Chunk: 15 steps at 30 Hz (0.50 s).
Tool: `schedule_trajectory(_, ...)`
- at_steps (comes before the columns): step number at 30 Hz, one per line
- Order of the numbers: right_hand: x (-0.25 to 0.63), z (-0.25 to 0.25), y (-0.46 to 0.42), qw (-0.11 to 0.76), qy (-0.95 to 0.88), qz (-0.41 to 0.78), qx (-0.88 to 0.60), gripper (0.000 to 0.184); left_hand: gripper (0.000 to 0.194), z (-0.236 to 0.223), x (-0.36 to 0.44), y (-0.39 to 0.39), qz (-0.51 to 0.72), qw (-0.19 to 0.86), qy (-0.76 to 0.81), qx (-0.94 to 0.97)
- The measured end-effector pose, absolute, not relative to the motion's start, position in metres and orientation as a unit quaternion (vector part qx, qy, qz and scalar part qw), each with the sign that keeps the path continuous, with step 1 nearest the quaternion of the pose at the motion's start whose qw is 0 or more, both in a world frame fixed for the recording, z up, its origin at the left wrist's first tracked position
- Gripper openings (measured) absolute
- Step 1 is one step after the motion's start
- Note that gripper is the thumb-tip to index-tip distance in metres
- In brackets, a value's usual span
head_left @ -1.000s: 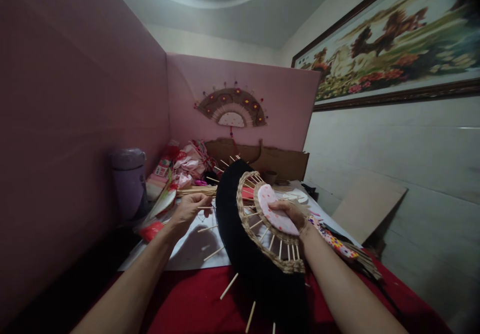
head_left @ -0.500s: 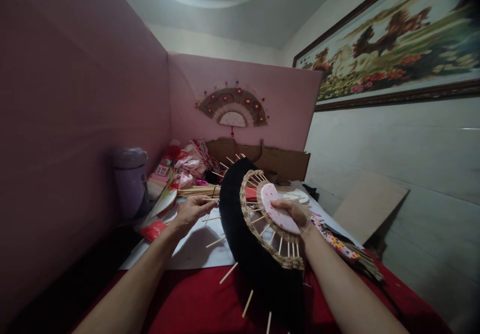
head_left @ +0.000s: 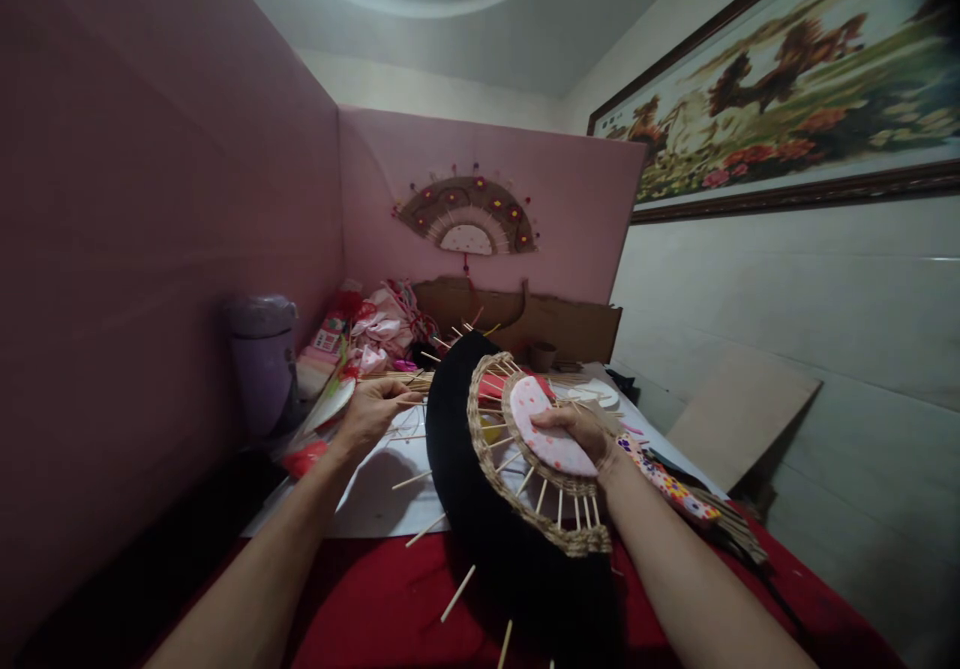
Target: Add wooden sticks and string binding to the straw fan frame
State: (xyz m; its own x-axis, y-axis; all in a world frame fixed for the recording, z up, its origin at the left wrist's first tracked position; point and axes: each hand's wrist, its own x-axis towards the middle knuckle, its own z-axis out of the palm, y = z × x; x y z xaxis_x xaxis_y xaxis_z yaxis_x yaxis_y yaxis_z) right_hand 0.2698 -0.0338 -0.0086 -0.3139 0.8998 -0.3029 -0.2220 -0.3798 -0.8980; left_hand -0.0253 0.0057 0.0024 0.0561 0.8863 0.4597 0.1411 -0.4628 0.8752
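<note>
A half-round craft fan (head_left: 480,479) is tilted up in front of me, with a black outer band, braided straw-coloured cord and thin wooden sticks sticking out past its rim. My right hand (head_left: 574,429) grips its pink dotted centre pad (head_left: 555,439), thumb on the front and fingers hidden behind. At the fan's left rim, my left hand (head_left: 379,411) is closed in a pinch on the end of one wooden stick (head_left: 411,403). Whether a fine thread is also between those fingertips is too small to tell.
A white sheet (head_left: 375,509) lies on the red tablecloth (head_left: 360,599). A purple bottle (head_left: 262,364) and pink fabric (head_left: 382,329) stand at the left back. A finished fan (head_left: 466,214) hangs on the pink panel. Flowered cloth strips (head_left: 667,479) lie beside my right forearm.
The fan first swung slightly right and up, then came back left and a little lower. My left hand stayed at its rim, fingers pinched. My right hand kept its grip on the pad.
</note>
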Motion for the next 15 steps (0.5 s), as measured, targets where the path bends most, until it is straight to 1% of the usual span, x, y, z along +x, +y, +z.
schedule_trajectory(5, 0.274, -0.012, -0.03, 0.388, -0.4, 0.709, -0.432, 0.028, 0.026, 0.007, -0.028, 0.003, 0.563, 0.343, 0.401, 0.637)
schedule_trajectory(10, 0.276, -0.014, -0.028, 0.385, -0.393, 0.709, -0.441, 0.027, 0.031, 0.015, -0.028, -0.005, 0.558, 0.318, 0.404, 0.651)
schedule_trajectory(15, 0.275, -0.013, -0.03, 0.372, -0.401, 0.712, -0.44, 0.027, 0.028, 0.014, -0.029, -0.006, 0.551, 0.292, 0.407, 0.668)
